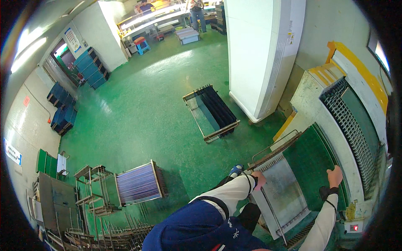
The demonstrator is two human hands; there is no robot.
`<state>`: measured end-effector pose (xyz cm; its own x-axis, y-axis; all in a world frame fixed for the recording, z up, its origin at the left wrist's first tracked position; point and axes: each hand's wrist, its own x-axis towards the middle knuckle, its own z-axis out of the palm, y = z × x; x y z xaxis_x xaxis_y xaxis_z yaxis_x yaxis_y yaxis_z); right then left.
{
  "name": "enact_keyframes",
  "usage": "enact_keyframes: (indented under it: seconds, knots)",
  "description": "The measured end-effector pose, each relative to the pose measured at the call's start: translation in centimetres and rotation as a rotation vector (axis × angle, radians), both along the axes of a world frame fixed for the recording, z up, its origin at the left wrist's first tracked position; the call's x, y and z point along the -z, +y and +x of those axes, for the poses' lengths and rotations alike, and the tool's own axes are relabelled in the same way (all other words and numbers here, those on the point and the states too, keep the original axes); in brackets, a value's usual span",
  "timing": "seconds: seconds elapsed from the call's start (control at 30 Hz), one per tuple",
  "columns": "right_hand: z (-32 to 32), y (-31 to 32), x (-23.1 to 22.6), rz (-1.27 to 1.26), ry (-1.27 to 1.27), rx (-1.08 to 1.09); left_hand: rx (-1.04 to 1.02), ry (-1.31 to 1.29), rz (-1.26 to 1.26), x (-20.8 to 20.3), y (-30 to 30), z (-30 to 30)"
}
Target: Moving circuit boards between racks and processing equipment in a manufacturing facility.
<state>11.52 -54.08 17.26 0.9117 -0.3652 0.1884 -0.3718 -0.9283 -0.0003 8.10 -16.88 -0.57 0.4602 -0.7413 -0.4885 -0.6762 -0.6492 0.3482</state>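
In front of me on the right stands a metal slotted rack [284, 192] with a grey plate on its near side and several thin green panels [312, 159] upright in it. My left hand [260, 180] is closed at the rack's left side, by the upper end of a thin metal rod [274, 215]; its fingertips are hidden. At the right edge of the green panels, my right hand [334, 176] is closed, with thumb and fingers pinched on the outermost panel edge. Dark bands circle both wrists.
Against the right wall stands a machine [351, 129] with a grid-like front. A white cabinet [255, 58] rises ahead. Racks of dark panels [213, 111] and bluish panels [138, 184] stand on the green floor. Metal carts [94, 188] are at left; two people are at a far bench.
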Motion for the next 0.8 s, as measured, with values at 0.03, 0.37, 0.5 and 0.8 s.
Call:
enact_keyframes:
  seconds: [0.03,0.37,0.5,0.8]
  knots:
    - [0.0,0.1,-0.1,-0.001,-0.003,0.0,0.003,0.008,0.0,0.0,0.0,0.1]
    - [-0.2,0.0,-0.2,0.003,-0.005,0.008,-0.001,0.001,0.027,-0.9,-0.3,-0.1]
    - [-0.1,1.2,-1.0,0.012,0.012,0.013,-0.008,0.062,0.005,-0.2,0.1,0.2]
    - [0.0,0.4,-0.5,0.018,0.017,0.025,-0.023,-0.022,0.011,-0.2,-0.1,-0.1]
